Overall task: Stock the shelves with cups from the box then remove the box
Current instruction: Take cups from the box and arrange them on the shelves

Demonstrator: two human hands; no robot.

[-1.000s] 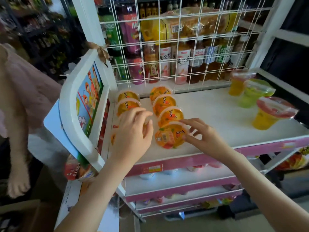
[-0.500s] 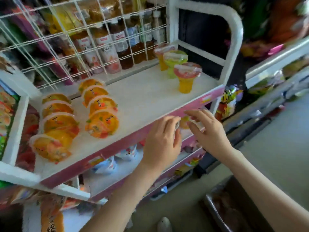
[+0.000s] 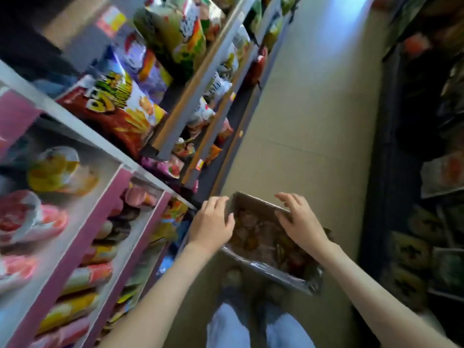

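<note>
Looking down a narrow shop aisle, heavy motion blur.
Cardboard box (image 3: 276,271) down on the floor (image 3: 313,121), open top, film-wrapped rim, right ahead of the feet. Holds a jumble of cups (image 3: 251,229), dim and too blurred to count.
Left hand (image 3: 213,223) over the box's left rim, fingers loose and slightly spread, gripping nothing; contact with the rim unclear.
Right hand (image 3: 300,222) over the far right side of the box, fingers apart and lightly bent, also gripping nothing.
Left of the box: pink-edged shelves (image 3: 82,222), stepped tiers, stocked with jelly cups (image 3: 54,169) in yellow, pink and red.
Beyond those: snack bags (image 3: 118,109) packed on longer shelving, running along the aisle's left side.
Right side: dark rack with packets (image 3: 442,177), close to the box, leaving little floor between.
Bottom centre: legs in pale trousers (image 3: 261,327), just behind the box.
Nothing lying across the box opening besides the two hands.
</note>
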